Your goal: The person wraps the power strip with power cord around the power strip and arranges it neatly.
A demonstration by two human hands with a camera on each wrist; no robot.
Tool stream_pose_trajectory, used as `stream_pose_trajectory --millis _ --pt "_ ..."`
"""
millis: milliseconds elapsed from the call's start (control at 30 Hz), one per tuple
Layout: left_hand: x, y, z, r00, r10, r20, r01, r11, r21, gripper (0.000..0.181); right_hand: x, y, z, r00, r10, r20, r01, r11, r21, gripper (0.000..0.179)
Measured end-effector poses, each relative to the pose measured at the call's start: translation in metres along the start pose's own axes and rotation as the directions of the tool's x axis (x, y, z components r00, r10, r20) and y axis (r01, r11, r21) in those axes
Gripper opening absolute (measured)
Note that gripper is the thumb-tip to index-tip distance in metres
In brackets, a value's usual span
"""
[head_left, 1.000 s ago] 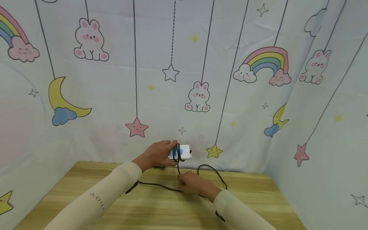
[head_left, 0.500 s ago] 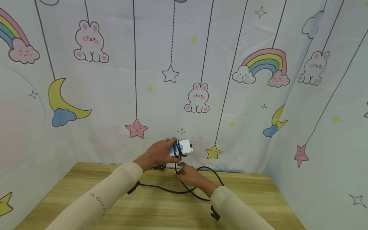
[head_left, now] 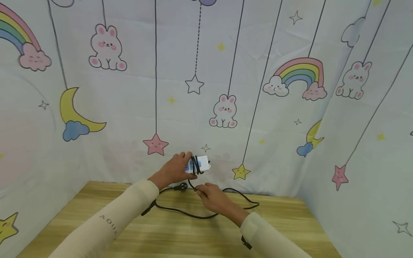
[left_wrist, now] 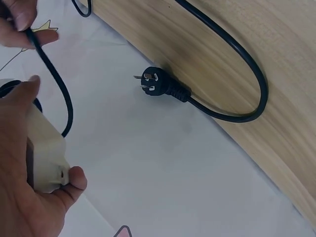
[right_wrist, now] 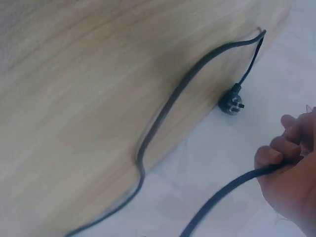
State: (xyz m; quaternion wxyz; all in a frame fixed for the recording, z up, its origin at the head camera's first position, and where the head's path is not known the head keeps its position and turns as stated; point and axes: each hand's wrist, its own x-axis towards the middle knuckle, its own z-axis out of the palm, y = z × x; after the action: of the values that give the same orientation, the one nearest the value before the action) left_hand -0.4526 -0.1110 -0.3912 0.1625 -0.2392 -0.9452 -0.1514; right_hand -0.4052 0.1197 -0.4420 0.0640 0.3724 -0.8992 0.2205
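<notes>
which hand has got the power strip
The left hand: it grips the white-and-blue power strip, while the right hand pinches only the black cord.

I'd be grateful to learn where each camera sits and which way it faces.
Head: head-worn, looking forward and down at the table; both sleeves, left hand and right hand show.
Left wrist: on that wrist, facing the power strip; the left hand and part of the right show.
Right wrist: on that wrist, facing the cord; the right hand shows.
Both wrist views share the plug.
</notes>
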Motion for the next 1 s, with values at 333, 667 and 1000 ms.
stream_pose_trajectory --millis 333,667,1000 --pt "0.027 -0.058 0.055 1.0 0.0 0.031 -0.003 0.997 0.079 0.09 0.012 0.03 -0.004 0.96 -0.195 -0.2 0.128 0.943 -0.306 0.023" --pt "-0.009 0.001 0.001 0.987 0.129 0.099 -0.147 0.968 0.205 0.084 0.008 0.003 -0.034 0.916 -0.329 -0.229 0.215 0.886 -0.411 0.01" --pt "-0.018 0.007 0.01 0.98 0.151 0.132 -0.185 0.934 0.304 0.081 0.012 0.012 -0.037 0.899 -0.376 -0.225 0.268 0.878 -0.396 0.009"
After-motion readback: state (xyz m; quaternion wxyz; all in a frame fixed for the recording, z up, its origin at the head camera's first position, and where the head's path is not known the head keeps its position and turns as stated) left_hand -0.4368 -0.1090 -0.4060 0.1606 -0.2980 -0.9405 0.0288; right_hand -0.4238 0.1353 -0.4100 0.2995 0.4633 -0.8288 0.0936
